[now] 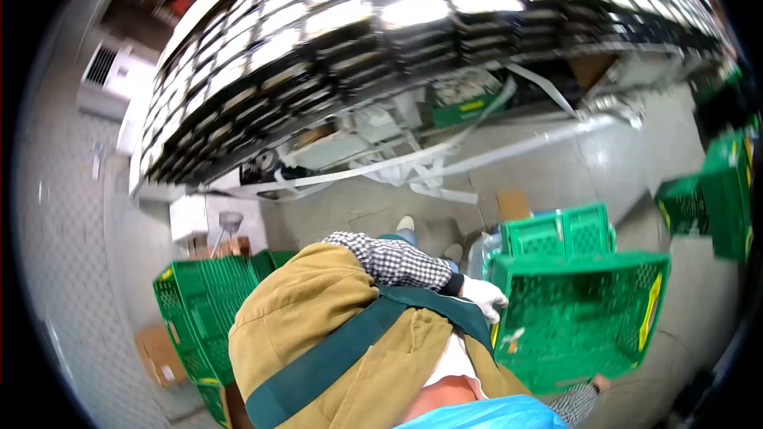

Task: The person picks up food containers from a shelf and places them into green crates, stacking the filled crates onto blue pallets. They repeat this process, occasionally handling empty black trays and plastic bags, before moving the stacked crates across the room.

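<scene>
An empty-looking green plastic crate with yellow strips on its ends is in front of me at the right, its open top facing me. My left hand, in a white glove, is closed on the crate's left rim. At the crate's lower right edge is my right hand, mostly hidden and small in view, its fingers seemingly curled round the rim. Checkered sleeves cover both arms. A small pale and orange scrap shows at the crate's left inner side.
A long rack of black-framed compartments spans the top, with loose white straps hanging below. Another green crate stands just behind mine. More green crates stand left and far right. A cardboard box lies at the left.
</scene>
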### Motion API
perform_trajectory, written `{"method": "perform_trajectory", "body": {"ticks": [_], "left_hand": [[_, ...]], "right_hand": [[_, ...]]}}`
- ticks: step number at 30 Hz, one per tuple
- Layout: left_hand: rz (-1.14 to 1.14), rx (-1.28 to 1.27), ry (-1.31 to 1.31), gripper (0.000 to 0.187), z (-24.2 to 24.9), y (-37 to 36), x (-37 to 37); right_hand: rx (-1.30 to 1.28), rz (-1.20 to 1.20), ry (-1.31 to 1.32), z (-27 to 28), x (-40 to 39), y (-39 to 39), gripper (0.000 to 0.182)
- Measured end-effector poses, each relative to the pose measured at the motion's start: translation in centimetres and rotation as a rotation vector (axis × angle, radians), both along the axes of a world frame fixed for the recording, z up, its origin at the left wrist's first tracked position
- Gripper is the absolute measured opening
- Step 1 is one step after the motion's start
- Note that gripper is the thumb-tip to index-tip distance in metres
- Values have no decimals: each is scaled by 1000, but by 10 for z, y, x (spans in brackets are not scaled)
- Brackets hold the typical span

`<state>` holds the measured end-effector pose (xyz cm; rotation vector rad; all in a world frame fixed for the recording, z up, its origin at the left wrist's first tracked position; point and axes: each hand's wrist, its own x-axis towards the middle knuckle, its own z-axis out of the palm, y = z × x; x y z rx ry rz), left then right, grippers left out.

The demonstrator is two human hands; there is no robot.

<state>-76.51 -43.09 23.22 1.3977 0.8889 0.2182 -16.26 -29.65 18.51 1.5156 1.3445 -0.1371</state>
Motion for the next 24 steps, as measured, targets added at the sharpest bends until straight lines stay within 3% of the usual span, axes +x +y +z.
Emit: {"method": "perform_trajectory", "body": {"ticks": [1, 3, 4, 5, 6, 7, 8, 9, 11, 13, 15, 16, 17, 18, 19, 20, 21, 24], "left_hand": [[147, 65, -56, 60, 28, 8, -44], [567, 353, 95, 48, 50, 3, -126], [750, 366, 169, 46, 110, 1, -178], [978, 726, 399, 44, 54, -18, -225], [1157, 571, 468, 41, 90, -33, -277], [1371, 837, 682, 39, 94, -56, -327], [1551, 577, 744, 35, 128, -76, -375], [1697, 942, 910, 31, 122, -101, -429], [1890, 933, 1293, 22, 145, -140, -525], [1750, 1295, 1555, 23, 158, -162, -613], [1699, 769, 1623, 28, 160, -152, -670], [1570, 705, 1498, 34, 151, -145, -690], [1472, 693, 1554, 37, 154, -130, -696], [1372, 686, 1605, 40, 158, -115, -702], [1356, 789, 1674, 40, 134, -100, -717], [1153, 703, 1690, 35, 135, -89, -721], [1201, 678, 1669, 33, 145, -87, -713], [1296, 546, 1545, 29, 169, -81, -699]], "right_hand": [[161, -2, -14, 8, -26, 12, 29], [480, -29, -33, 21, -56, 23, 30], [644, -49, -28, 24, -80, 37, 30], [804, -70, -17, 26, -108, 58, 30], [1055, 172, 355, 21, -135, 90, 32], [1272, 416, 738, 26, -180, 119, 35], [1112, 323, 804, 60, -269, 143, 36], [1092, 135, 1391, 66, -341, 169, 36], [1012, 341, 1374, 141, -542, 153, 37], [836, 409, 1679, 165, -694, 151, 34], [652, 494, 1925, 174, -837, 148, 37], [668, 608, 1802, 197, -902, 132, 34], [515, 506, 1808, 186, -959, 145, 35], [425, 695, 1957, 185, -1011, 147, 35], [380, 612, 1873, 184, -1061, 153, 33], [454, 793, 1707, 159, -1102, 176, 40], [450, 1017, 1460, 150, -1134, 182, 40], [206, 1091, 1660, 56, -1205, 258, 39]]}}
